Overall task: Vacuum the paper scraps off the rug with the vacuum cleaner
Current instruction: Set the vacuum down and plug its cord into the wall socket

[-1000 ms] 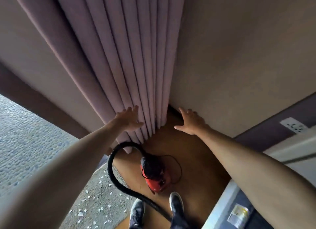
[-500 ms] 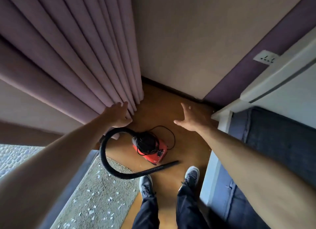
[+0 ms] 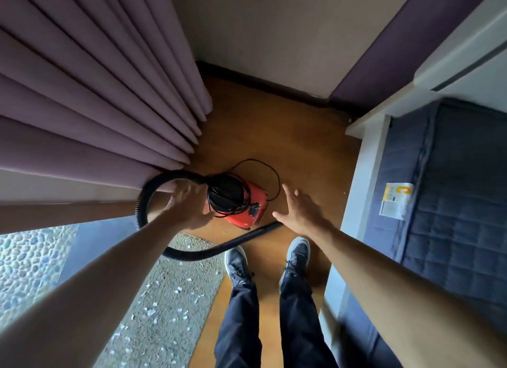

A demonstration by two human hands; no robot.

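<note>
Head view: we are standing on the brown wooden floor (image 3: 296,137), feet just beside the speckled grey rug (image 3: 164,299) strewn with white paper scraps (image 3: 149,311). We are reaching for the small red canister vacuum cleaner (image 3: 247,205), its black ribbed hose (image 3: 192,255) curling onto the rug's corner. We judge it best to be gripping the body from both sides, minding the black power cord (image 3: 274,181) wound loosely on top. Both arms are stretching forward and down; our left hand (image 3: 189,203) is spreading wide by the hose end, our right hand (image 3: 300,212) hovering flat and empty.
</note>
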